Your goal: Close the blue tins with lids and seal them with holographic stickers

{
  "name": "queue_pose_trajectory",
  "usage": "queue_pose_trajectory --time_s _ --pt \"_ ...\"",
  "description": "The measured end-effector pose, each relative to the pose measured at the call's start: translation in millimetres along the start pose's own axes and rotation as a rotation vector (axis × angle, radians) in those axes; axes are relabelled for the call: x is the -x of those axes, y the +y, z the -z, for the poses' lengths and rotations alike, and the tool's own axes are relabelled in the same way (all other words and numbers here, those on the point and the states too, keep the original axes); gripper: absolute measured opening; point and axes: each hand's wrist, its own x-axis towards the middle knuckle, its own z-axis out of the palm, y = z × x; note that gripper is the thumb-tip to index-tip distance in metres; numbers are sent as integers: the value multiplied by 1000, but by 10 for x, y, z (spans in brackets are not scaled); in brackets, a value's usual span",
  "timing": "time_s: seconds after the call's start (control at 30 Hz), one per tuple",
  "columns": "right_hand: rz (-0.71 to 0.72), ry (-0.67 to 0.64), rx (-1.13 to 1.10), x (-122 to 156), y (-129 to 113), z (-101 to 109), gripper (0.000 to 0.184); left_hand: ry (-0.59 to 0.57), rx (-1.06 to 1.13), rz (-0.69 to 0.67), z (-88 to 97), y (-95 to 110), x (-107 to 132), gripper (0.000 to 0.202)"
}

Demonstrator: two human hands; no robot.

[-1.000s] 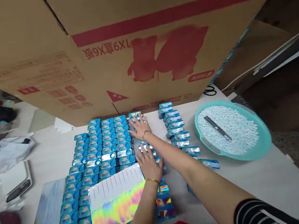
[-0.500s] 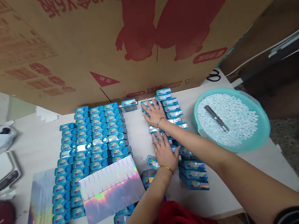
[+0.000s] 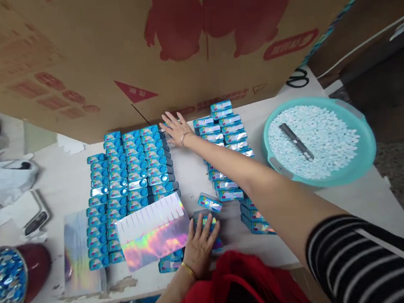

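Observation:
My right hand (image 3: pixel 176 129) reaches to the back of the table by the cardboard box. Its fingers are spread over a spot beside the left block of small blue boxes (image 3: pixel 136 161), and what lies under the palm is mostly hidden. Close to my body, my left hand (image 3: pixel 199 247) lies with fingers apart on a few blue boxes (image 3: pixel 211 221). One blue box with a shiny label (image 3: pixel 209 202) lies askew just above those fingertips. Right of centre stands another group of blue boxes (image 3: pixel 211 129), partly covered by my right forearm.
A large cardboard box (image 3: pixel 92 86) walls off the back. To the right sits a turquoise basin (image 3: pixel 367 140) of small pale pieces with a dark tool (image 3: pixel 296 141) on top. A holographic sticker sheet (image 3: pixel 157 241) overlaps the left block. A red container (image 3: pixel 36 262) stands far left.
My right hand has moved left and back, off the right group to beside the left block. My left hand has come down toward my body. The right group now stands in straighter columns.

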Motion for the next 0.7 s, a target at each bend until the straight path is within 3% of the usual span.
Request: queue_pose_trajectory --time_s 0.1,0.2,0.3,0.4,0.43,0.5,0.57,0.67,0.7 --pt "-9 -13 -38 -197 169 -206 50 53 -38 43 -111 91 -83 66" --pt "26 51 -73 -161 408 -263 38 80 -21 60 -171 202 -206 68" --pt "53 115 -82 -34 595 -129 43 161 -13 -2 -276 343 -325 66" --pt "24 82 -25 166 531 89 43 272 -38 -141 -382 505 -447 61" --pt "17 55 -4 270 442 156 39 289 -42 -182 -388 552 -481 58" --pt "41 10 2 569 195 269 50 286 -29 -220 -320 602 -518 54" --pt "100 -11 -63 1003 -80 356 48 263 21 -240 -134 548 -491 50" --pt "93 -40 -131 1828 -421 458 42 231 157 -263 292 192 -340 46" --pt "71 -49 -147 2110 -511 480 45 225 192 -196 437 4 -279 46"
